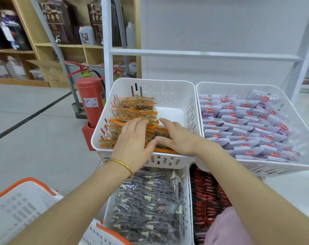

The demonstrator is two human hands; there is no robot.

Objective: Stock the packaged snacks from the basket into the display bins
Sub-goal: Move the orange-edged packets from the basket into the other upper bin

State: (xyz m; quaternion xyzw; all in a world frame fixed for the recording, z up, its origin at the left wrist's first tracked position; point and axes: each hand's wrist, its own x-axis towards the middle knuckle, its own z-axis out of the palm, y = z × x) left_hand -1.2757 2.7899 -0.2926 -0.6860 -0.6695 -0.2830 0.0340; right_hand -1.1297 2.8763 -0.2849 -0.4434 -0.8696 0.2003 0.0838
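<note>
1. Basket [17,207], white with an orange rim, sits below and left of the left grip. Its contents are not shown.
2. Left grip [132,138] is released, with fingers laid flat and straight on the orange-edged packets [132,105]. Right grip [176,137] is also released, with fingers straight on the same packets. The thumbs almost touch.
3. Task's packets are found in the top-left bin [150,81], directly under both grips. They are laid in overlapping rows along the bin's left side.
4. Step judged: the rows are being squared up and pressed flat. Pressure should be kept light and even, and edges should be lined up against the left wall. The bare floor patch [169,114] just beyond the right grip is best kept for the next row.
5. Risk judged: the film looks slick, so the near row could be slid over the front rim if dragged toward the body.
6. Right of the right grip, a second bin [238,84] is nearly filled with purple packets [238,124].
7. Below the grips, a lower bin [188,191] is filled with dark packets [146,200]. Red packets [206,191] lie right of it, and their container is mostly hidden.
</note>
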